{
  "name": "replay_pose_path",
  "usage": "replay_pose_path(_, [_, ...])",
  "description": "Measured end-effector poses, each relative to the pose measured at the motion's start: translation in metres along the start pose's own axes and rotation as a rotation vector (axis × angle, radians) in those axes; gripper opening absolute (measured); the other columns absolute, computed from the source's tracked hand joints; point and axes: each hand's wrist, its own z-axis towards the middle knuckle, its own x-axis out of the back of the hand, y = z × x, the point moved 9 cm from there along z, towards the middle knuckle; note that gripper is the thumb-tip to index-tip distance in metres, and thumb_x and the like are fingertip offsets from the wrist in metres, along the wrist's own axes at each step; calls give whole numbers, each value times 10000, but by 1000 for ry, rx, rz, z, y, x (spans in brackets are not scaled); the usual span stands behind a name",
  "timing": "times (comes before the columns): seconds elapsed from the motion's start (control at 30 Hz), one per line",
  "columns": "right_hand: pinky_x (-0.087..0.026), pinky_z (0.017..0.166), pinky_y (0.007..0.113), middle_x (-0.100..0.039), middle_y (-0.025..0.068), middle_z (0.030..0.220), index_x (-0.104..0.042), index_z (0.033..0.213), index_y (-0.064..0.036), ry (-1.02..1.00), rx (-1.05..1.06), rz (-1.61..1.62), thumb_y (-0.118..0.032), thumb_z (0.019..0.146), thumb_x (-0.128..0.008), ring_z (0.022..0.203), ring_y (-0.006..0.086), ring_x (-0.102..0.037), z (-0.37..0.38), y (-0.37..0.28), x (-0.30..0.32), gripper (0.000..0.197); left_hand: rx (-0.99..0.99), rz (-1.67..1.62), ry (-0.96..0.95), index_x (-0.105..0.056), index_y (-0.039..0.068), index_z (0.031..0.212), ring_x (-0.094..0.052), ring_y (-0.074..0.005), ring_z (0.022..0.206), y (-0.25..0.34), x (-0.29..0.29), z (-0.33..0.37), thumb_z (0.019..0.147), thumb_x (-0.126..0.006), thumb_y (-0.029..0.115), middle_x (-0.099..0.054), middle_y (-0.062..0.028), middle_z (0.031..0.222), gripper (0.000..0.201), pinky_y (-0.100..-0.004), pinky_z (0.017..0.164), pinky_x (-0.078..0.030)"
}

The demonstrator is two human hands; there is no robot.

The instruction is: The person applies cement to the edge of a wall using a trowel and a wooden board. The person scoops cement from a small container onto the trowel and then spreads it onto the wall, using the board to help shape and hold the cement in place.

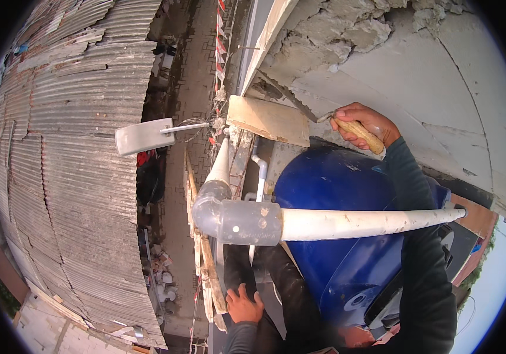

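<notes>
My right hand (368,125) is closed around the wooden handle of a trowel (356,131). The trowel's blade (294,101), seen nearly edge-on, points up and left along the lower side of the grey concrete wall (383,88). Just below the blade is a pale wooden board (269,120), its right end close to the trowel's neck. Rough wet-looking mortar (341,35) clings to the wall above. My left hand (245,305) rests on my dark-trousered leg, fingers spread, holding nothing.
A white pipe (371,224) with a grey elbow (212,209) crosses in front of me. Behind it stands a blue water tank (335,177). Bamboo poles (209,271) stand by my leg. A street lamp (145,136), a paved alley (197,76) and a corrugated roof (76,165) lie left.
</notes>
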Motion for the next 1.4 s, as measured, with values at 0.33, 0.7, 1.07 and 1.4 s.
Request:
replay_pose_path(0.33, [-441, 466, 299, -562, 25, 679, -632, 961, -13, 133, 61, -602, -283, 970, -668, 521, 108, -531, 78, 80, 17, 273, -37, 46, 48, -610, 107, 1264, -549, -439, 1100, 5, -4, 3, 801, -730, 365, -514, -235, 1184, 544, -519, 884, -509])
replay_pose_path(0.7, [-430, 465, 298, -563, 42, 710, -607, 897, -11, 144, 66, -513, -289, 1026, -582, 535, 112, -526, 88, 78, -8, 307, 21, 10, 14, -600, 99, 1276, -537, -474, 1133, 2, -4, 5, 810, -722, 352, -506, -265, 1219, 544, -558, 932, -491])
replay_pose_path(1.07, [-469, 490, 297, -621, 52, 749, -658, 910, -31, 162, 193, -556, -332, 982, -593, 572, 125, -576, -42, 63, -72, 316, -13, 58, -1, -576, 107, 1316, -549, -440, 1160, 9, 0, 18, 820, -710, 382, -496, -230, 1253, 583, -534, 946, -503])
replay_pose_path(1.4, [-453, 486, 289, -591, 40, 758, -636, 929, -25, 58, -70, -72, -324, 1002, -588, 571, 109, -562, -256, 111, -180, 312, -126, -81, 105, -396, 110, 1519, -582, -456, 1195, 2, 23, 51, 909, -652, 454, -561, -286, 1304, 745, -543, 1002, -476])
